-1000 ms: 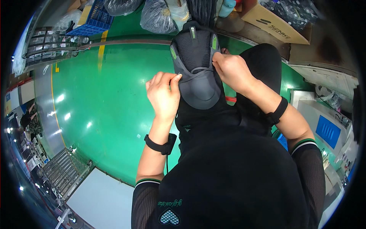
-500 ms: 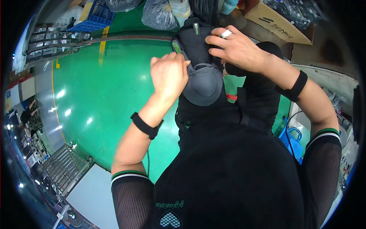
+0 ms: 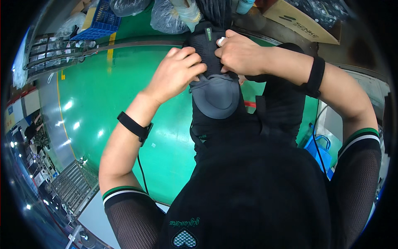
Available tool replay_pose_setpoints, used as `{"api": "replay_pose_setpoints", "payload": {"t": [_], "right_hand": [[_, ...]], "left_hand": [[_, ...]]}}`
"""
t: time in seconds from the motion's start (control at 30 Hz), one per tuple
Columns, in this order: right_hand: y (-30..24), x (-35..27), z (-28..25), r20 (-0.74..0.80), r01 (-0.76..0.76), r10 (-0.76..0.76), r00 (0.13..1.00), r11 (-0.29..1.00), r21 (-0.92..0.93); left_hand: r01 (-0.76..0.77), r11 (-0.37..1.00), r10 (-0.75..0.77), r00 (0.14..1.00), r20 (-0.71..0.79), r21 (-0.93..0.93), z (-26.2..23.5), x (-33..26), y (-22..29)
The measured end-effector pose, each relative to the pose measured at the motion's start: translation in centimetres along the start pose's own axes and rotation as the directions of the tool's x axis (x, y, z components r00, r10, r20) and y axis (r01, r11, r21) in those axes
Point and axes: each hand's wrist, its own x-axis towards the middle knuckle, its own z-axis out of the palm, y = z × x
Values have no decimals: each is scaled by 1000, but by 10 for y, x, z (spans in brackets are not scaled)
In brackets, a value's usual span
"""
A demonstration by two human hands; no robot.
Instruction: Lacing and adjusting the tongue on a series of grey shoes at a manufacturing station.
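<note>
Item: 1 dark grey shoe [image 3: 213, 83], held up far centre over the green floor [image 3: 124, 108]. Left hand [image 3: 176, 76] and right hand [image 3: 240, 54] fingers curled, gripping its upper. Judged light, soft, flexible; best held at the stiffer sole edges.

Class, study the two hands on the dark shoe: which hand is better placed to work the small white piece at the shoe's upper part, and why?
Probably the right hand: its fingers already pinch the small white piece at the top of the dark shoe. The left hand grips the shoe's side lower down, steadying it.
</note>
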Motion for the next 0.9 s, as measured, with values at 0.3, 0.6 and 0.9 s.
{"api": "replay_pose_setpoints", "payload": {"t": [0.3,0.6,0.9], "right_hand": [[-10,-11,26,-393,-97,161,905,979,180],[-116,-18,17,-564,339,56,824,749,570],[-67,-11,41,-336,315,579,743,140,939]], "left_hand": [[321,928,-217,880,421,-192,-9,17,-15],[527,847,-481,815,322,-68,11,17,5],[494,842,-519,629,579,218,1,42,4]]}}
